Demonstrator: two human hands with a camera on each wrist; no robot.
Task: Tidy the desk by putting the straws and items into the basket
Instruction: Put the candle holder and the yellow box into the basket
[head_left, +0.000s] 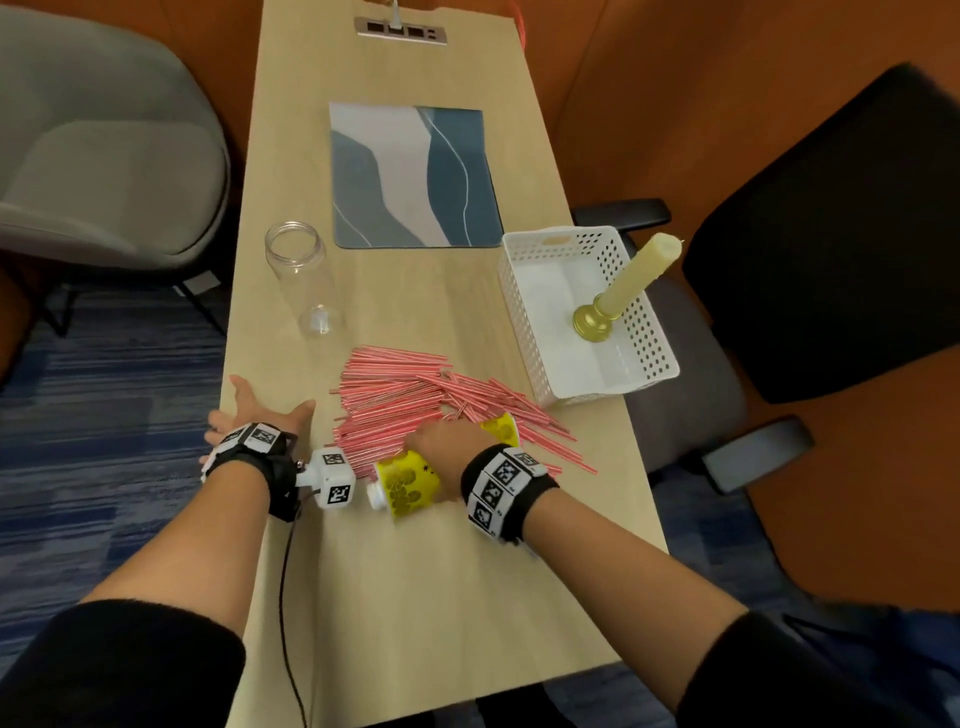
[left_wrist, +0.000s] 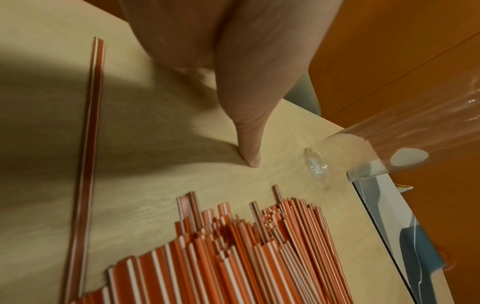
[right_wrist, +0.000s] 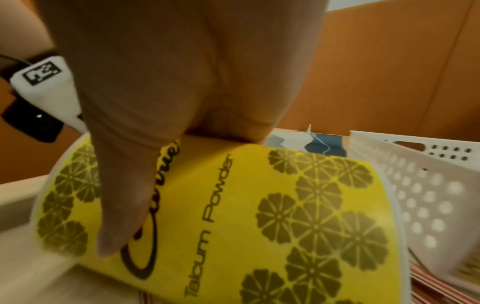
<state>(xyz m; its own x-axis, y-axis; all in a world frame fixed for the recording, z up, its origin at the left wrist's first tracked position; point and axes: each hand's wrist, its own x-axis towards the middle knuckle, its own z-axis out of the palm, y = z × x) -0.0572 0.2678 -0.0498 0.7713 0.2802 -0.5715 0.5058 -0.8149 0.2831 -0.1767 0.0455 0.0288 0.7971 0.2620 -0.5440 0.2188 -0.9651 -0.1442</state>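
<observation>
A heap of red-and-white striped straws (head_left: 415, 410) (left_wrist: 246, 253) lies mid-desk. My right hand (head_left: 441, 441) (right_wrist: 161, 123) grips a yellow talcum powder bottle (head_left: 408, 483) (right_wrist: 259, 216) that lies on its side partly over the straws. My left hand (head_left: 249, 410) rests open on the desk's left edge, its thumb (left_wrist: 249, 144) touching the wood beside the straw ends. The white perforated basket (head_left: 639, 338) (right_wrist: 415, 185) stands at the right edge and holds a cream candle (head_left: 636, 275) on a gold base.
A clear jar (head_left: 306, 275) (left_wrist: 389, 144) lies on its side left of centre. A blue-and-grey mat (head_left: 410, 176) lies farther back. One loose straw (left_wrist: 85, 164) lies apart. A black office chair (head_left: 831, 249) stands right, a grey armchair (head_left: 104, 145) left.
</observation>
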